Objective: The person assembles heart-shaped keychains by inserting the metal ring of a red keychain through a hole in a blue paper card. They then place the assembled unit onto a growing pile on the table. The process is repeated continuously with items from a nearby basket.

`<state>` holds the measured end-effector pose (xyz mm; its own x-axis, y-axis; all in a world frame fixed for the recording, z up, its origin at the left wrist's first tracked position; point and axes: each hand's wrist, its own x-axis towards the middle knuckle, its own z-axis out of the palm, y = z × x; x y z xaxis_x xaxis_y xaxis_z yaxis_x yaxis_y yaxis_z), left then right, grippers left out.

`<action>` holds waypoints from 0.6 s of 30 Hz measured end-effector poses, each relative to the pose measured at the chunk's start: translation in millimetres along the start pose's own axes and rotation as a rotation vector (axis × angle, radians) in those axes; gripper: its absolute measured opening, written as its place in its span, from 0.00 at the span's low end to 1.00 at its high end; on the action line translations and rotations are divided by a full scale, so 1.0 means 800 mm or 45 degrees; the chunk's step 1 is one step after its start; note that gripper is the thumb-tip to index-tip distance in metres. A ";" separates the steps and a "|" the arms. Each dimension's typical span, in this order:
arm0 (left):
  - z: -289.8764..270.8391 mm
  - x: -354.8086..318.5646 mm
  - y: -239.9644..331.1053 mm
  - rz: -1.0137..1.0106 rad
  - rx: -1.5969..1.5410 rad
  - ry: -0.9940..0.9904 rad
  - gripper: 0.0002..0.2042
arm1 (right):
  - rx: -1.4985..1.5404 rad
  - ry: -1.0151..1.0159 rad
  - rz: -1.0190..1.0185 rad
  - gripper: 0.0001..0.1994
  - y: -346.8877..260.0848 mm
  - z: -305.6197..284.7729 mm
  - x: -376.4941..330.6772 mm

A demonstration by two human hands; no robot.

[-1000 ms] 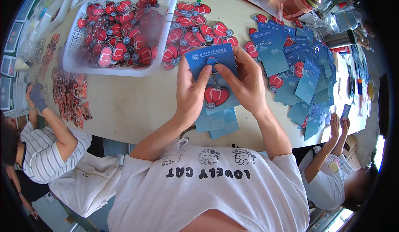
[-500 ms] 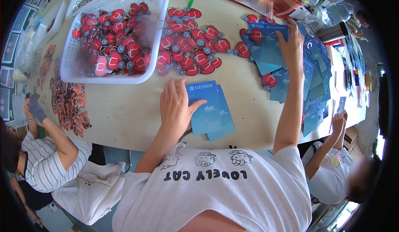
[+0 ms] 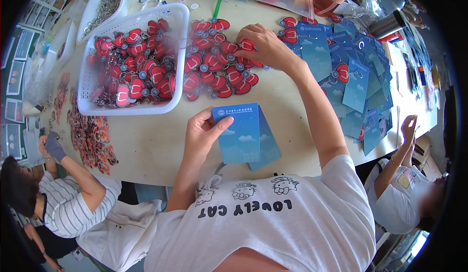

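Observation:
My left hand (image 3: 202, 135) pinches the top blue card (image 3: 239, 133) of a small stack lying near the table's front edge. My right hand (image 3: 265, 45) reaches across to a loose pile of red heart-shaped keychains (image 3: 214, 69) on the table, its fingers closed around one red heart keychain (image 3: 246, 45) at the pile's right side. A white plastic basket (image 3: 129, 108) full of more red hearts stands left of that pile.
A spread of blue cards with hearts attached (image 3: 353, 72) covers the table's right side. More red pieces (image 3: 90, 133) lie along the left edge. A seated person in a striped shirt (image 3: 73, 201) works at lower left; another person (image 3: 402, 189) sits at lower right.
My right hand left the blue-card spread at the right and moved left onto the loose heart pile. My left hand stays on the blue card stack, now gripping the top card's edge.

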<state>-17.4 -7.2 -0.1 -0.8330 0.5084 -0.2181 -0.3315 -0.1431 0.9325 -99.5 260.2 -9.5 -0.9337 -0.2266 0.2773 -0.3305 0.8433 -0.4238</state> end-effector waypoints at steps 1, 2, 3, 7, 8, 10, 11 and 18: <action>0.000 -0.001 -0.004 0.011 -0.026 0.016 0.08 | 0.063 0.002 0.000 0.16 0.002 0.000 -0.002; 0.000 0.002 -0.006 0.007 -0.048 0.026 0.08 | 0.097 -0.029 0.004 0.16 0.004 -0.001 -0.003; 0.000 0.006 -0.006 0.003 -0.070 0.035 0.08 | 0.131 -0.059 0.009 0.15 0.006 -0.005 -0.001; -0.009 0.012 -0.016 -0.033 -0.095 0.063 0.09 | 0.237 -0.252 0.029 0.12 0.011 -0.021 -0.001; -0.011 0.013 -0.015 -0.039 -0.103 0.067 0.09 | 0.150 -0.217 0.018 0.11 0.011 -0.020 -0.001; -0.012 0.012 -0.011 -0.050 -0.121 0.085 0.09 | -0.022 -0.150 -0.013 0.11 0.008 -0.014 0.000; -0.011 0.012 -0.010 -0.028 -0.152 0.097 0.09 | -0.083 -0.104 -0.028 0.11 0.005 -0.010 0.000; -0.013 0.016 -0.013 0.074 -0.217 0.130 0.09 | -0.253 0.029 -0.092 0.10 0.004 -0.004 0.003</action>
<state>-29.3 -8.2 -15.9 -0.8905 0.4079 -0.2016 -0.3447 -0.3156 0.8841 -102.3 264.0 -7.7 -0.9044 -0.2808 0.3212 -0.3608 0.9052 -0.2246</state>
